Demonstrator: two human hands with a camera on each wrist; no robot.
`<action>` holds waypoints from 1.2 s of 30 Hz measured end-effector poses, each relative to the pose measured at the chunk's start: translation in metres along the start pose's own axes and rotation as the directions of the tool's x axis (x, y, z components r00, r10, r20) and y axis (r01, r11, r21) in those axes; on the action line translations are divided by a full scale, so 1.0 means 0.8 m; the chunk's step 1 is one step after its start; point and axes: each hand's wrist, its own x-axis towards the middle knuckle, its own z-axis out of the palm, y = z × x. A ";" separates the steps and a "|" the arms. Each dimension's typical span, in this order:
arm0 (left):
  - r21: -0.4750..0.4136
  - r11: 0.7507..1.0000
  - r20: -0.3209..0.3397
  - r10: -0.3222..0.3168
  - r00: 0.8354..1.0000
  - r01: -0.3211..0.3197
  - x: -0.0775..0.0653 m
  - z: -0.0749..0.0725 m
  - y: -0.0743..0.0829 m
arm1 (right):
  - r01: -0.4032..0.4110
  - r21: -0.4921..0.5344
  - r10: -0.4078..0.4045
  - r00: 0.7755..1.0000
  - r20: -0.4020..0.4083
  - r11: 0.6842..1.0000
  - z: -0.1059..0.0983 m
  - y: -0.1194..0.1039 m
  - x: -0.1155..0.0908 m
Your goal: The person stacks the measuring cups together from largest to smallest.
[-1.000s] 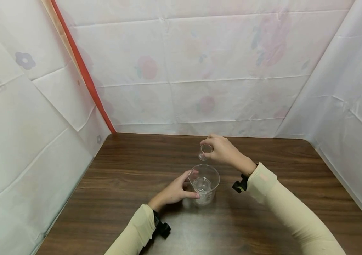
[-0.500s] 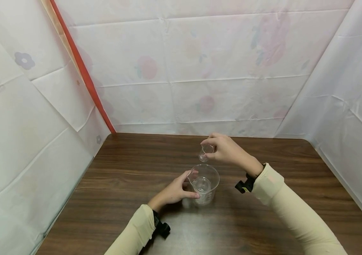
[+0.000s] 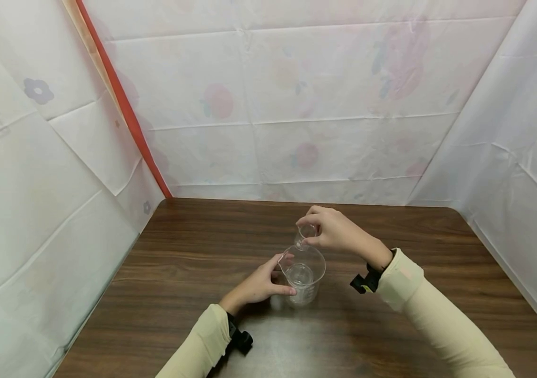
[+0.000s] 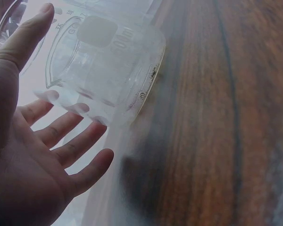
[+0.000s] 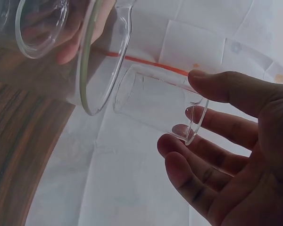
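Observation:
A large glass beaker [image 3: 307, 291] with a pouring lip stands on the table. My left hand [image 3: 260, 283] holds its left side, thumb nearest me and fingers behind; white print shows on this beaker [image 4: 120, 52] in the left wrist view. Within it sits a smaller glass beaker [image 5: 46, 49], whose rim shows in the right wrist view. My right hand [image 3: 341, 232] pinches a small clear beaker [image 5: 153, 101] near its rim between thumb and fingers. That small beaker is just above and behind the large beaker's far rim, its base toward the large beaker's mouth.
The dark wood-grain table [image 3: 178, 273] runs back to a white patterned sheet [image 3: 259, 105]. More white sheeting [image 3: 37, 210] hangs at both sides. A red strip [image 3: 126, 110] marks the back left corner.
My right hand has lowered the small beaker toward the large beaker's far rim, after a slight move to the right. The left hand and the large beaker have stayed in place.

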 end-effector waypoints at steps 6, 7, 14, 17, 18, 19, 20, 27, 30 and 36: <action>0.007 1.000 -0.002 -0.001 1.000 0.001 -0.001 0.000 -0.002 | 0.007 0.009 -0.008 0.999 0.036 1.000 0.004 -0.002 -0.004; 0.007 1.000 -0.002 0.001 1.000 -0.001 0.000 0.000 -0.002 | 0.002 0.013 -0.003 0.999 0.045 1.000 0.004 -0.003 -0.004; 0.003 1.000 0.001 0.015 1.000 -0.015 0.001 -0.001 -0.003 | -0.002 0.030 -0.001 0.995 0.101 1.000 0.006 -0.008 -0.009; 0.006 1.000 0.004 0.012 1.000 -0.012 0.000 -0.002 -0.002 | 0.034 0.020 -0.036 0.993 0.109 0.999 0.008 -0.008 -0.010; 0.006 1.000 0.006 0.012 1.000 -0.012 0.000 -0.002 -0.001 | 0.044 0.016 -0.046 0.993 0.113 0.999 0.009 -0.009 -0.010; 0.002 1.000 0.008 0.014 1.000 -0.014 0.000 -0.003 -0.002 | 0.055 0.012 -0.056 0.991 0.119 0.998 0.010 -0.009 -0.010; -0.002 1.000 0.010 0.017 1.000 -0.017 0.001 -0.003 -0.002 | 0.064 0.006 -0.064 0.990 0.126 0.998 0.012 -0.009 -0.010; -0.008 1.000 0.021 0.020 1.000 -0.020 0.001 -0.002 -0.003 | 0.087 -0.009 -0.084 0.977 0.195 0.996 0.019 -0.012 -0.012; -0.002 1.000 0.024 0.016 1.000 -0.016 0.000 -0.002 -0.003 | 0.085 0.002 -0.083 0.972 0.222 0.996 0.022 -0.013 -0.013; -0.010 1.000 0.026 0.009 1.000 -0.009 -0.002 -0.001 -0.004 | 0.073 -0.001 -0.070 0.968 0.239 0.997 0.030 -0.013 -0.015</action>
